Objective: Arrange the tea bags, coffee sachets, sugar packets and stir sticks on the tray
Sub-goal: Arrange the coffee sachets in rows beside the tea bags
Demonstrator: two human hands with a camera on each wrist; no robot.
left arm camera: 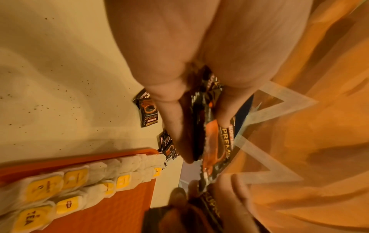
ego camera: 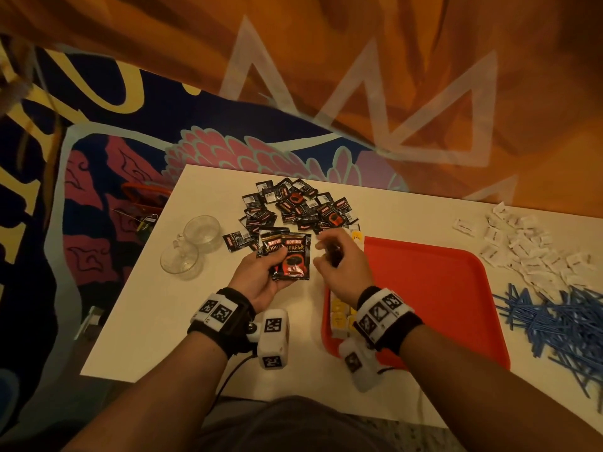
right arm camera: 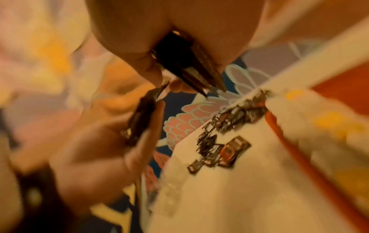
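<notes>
The left hand (ego camera: 257, 282) grips a fanned stack of black Kopiko Supremo coffee sachets (ego camera: 288, 256), thumb curled over their front, held above the counter (ego camera: 156, 308) near its middle. Just beside it, the right hand (ego camera: 339, 265) has its fingers curled round a few more dark sachets (right arm camera: 185, 66), edge-on in the right wrist view. The loose pile of coffee sachets (ego camera: 293, 207) lies by the counter's far edge. The red tray (ego camera: 440, 288) sits right of the hands, with yellow-labelled tea bags (left arm camera: 66, 187) lined in rows along its left rim. White sugar packets (ego camera: 522, 246) are scattered towards the far right corner, blue stir sticks (ego camera: 561, 324) heaped at the right edge. Two glass cups (ego camera: 192, 246) stand at the left.
</notes>
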